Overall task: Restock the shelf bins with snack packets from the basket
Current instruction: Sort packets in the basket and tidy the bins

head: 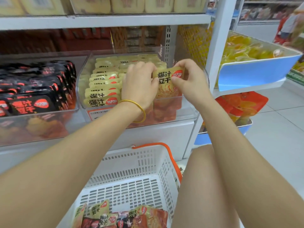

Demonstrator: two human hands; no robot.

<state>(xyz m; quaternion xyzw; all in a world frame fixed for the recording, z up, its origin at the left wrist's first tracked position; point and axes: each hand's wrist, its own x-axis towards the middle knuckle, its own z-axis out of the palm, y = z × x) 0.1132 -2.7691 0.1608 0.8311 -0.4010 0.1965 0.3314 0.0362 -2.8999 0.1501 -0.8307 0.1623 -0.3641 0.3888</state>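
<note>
Both hands pinch one yellow snack packet (167, 83) upright over the clear bin (164, 111), left hand (139, 84) and right hand (189, 79) fingers curled, likely to face it like the filed row; basket (131, 186) below holds more

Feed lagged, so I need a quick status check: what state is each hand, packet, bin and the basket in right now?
Left hand: grips the yellow packet's left edge.
Right hand: pinches its right edge.
Yellow packet: upright, held over the bin's right side.
Yellow bin: left row filled.
Black bin: stocked with black packets.
Basket: on the floor, some packets left at its near end.
</note>
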